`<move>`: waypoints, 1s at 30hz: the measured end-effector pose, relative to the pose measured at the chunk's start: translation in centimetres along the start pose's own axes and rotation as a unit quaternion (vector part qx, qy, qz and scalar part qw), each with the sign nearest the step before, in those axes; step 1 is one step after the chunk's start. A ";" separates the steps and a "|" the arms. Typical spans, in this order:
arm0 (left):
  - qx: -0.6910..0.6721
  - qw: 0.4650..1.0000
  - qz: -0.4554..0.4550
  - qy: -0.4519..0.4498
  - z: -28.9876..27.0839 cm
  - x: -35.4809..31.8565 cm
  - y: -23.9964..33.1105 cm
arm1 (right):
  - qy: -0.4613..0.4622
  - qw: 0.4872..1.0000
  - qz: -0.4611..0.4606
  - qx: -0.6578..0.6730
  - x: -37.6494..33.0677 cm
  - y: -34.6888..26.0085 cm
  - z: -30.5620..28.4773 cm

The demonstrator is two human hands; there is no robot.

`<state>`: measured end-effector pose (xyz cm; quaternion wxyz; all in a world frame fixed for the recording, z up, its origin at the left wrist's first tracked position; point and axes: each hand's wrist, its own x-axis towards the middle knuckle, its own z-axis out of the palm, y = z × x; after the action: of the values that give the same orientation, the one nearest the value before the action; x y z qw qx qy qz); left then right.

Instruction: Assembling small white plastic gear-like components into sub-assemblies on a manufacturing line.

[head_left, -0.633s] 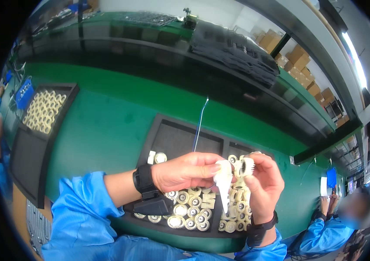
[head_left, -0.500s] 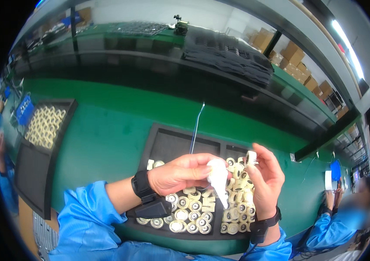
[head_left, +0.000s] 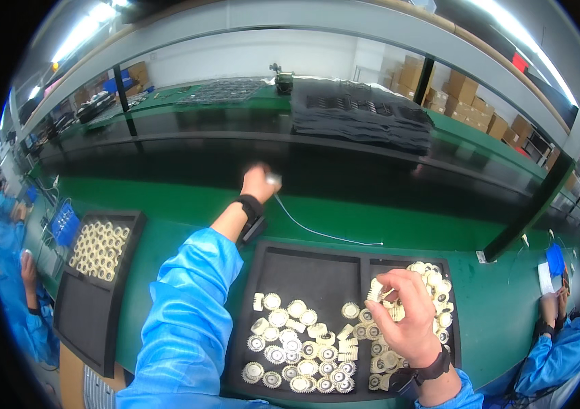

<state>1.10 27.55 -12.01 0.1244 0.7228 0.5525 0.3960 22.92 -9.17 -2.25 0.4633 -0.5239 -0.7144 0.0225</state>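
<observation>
My left hand reaches far forward over the green bench, closed on a white object. Motion smears both, so the object's kind is unclear. A thin pale-blue cord runs from beside that hand toward the right. My right hand pinches a cream toothed gear between thumb and fingers, above the right part of a black divided tray. Many more cream gears lie loose in the tray's left compartment, and others fill the right one, partly hidden by my hand.
Another black tray at left holds gears packed together in one half. A dark raised ledge crosses behind the bench, with stacked black trays beyond. Co-workers sit right and left. A post stands at right.
My left hand has moved forward and away from the tray with the white object. My right hand has shifted slightly lower, still pinching a gear. The view has tilted up.
</observation>
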 end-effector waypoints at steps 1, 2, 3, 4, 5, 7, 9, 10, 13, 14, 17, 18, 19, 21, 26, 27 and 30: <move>0.044 0.998 -0.004 -0.050 0.2 -0.4 -0.6 | -0.001 1.000 -0.003 -0.005 0.1 0.1 -0.2; 0.090 0.991 -0.008 -0.099 0.0 -0.6 -0.9 | -0.002 1.000 -0.006 -0.009 0.1 0.2 -0.3; 0.077 0.994 -0.040 -0.070 0.0 -0.5 -1.0 | -0.004 1.000 0.003 -0.003 0.0 0.2 -0.4; 0.101 0.988 -0.085 -0.078 0.0 -0.2 -0.9 | -0.004 1.000 0.007 -0.003 0.0 0.4 -0.5; 0.107 0.987 -0.051 -0.111 -0.9 -0.2 -0.4 | 0.001 1.000 -0.003 -0.017 0.0 0.4 -0.6; 0.115 0.983 -0.021 -0.145 -1.8 -0.3 -0.3 | 0.003 1.000 -0.011 -0.027 0.1 0.3 -0.7; 0.079 0.983 0.062 -0.151 -3.3 -0.9 -0.5 | -0.013 1.000 -0.014 -0.012 0.3 0.0 -0.3; 0.089 0.984 0.054 -0.147 -4.5 -1.4 -0.6 | -0.016 1.000 -0.018 0.000 0.4 -0.1 -0.1; 0.028 0.991 0.109 -0.071 -10.0 -5.4 3.2 | -0.048 0.998 -0.049 -0.014 0.7 -0.1 1.2; -0.042 0.988 0.064 -0.137 -12.0 -7.7 6.7 | -0.055 0.997 -0.047 -0.028 0.4 -0.1 1.2; -0.207 0.941 0.176 -0.200 -12.4 -14.7 12.0 | -0.057 0.993 -0.037 -0.096 -0.7 -0.2 -0.4; -0.269 0.908 0.192 -0.258 -13.1 -16.9 13.4 | -0.068 0.993 -0.035 -0.094 -1.1 -0.1 -0.9; -0.264 0.899 0.206 -0.281 -13.4 -19.2 13.9 | -0.078 0.990 -0.022 -0.113 -1.2 -1.5 -1.0; -0.310 0.868 0.230 -0.312 -13.1 -23.0 14.3 | -0.089 0.977 -0.088 -0.174 -0.5 -2.2 -0.9; -0.201 0.885 0.270 -0.321 -9.1 -26.5 13.3 | -0.100 0.979 -0.102 -0.147 -0.1 -2.8 0.4; -0.212 0.883 0.286 -0.306 -8.3 -26.7 13.3 | -0.105 0.978 -0.117 -0.137 -0.2 -3.2 0.3; -0.274 0.868 0.318 -0.266 -8.9 -26.0 14.0 | -0.121 0.974 -0.085 -0.171 -0.6 -3.3 -0.2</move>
<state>2.60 -3.07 -8.82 0.3272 0.8742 0.1079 0.3421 20.71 -11.21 -0.83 0.2775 -0.5259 -0.8004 -0.0764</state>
